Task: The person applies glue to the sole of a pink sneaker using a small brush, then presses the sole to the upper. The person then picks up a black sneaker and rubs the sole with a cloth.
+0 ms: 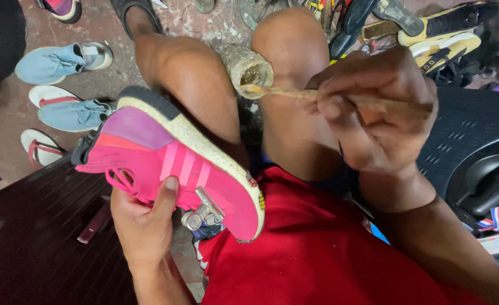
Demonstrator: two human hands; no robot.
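Left hand (145, 220) clamped around pink sneaker (170, 164) at 7 o'clock, thumb on the upper, metal clip (204, 212) near the sole edge. Right hand (373, 110) at 2 o'clock pinching thin stick (294, 94), tip dipped into small crusted glue pot (249, 70) between the knees. Probably light, soft upper, springy sole; best gripped midfoot.

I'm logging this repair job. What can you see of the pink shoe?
The pink shoe is a knit-looking sneaker with paler pink side stripes, a purple heel panel and a thick, speckled off-white sole. It lies tilted on its side against the person's knee, gripped from below by the left hand, thumb on the upper. A metal clip clamps its edge.
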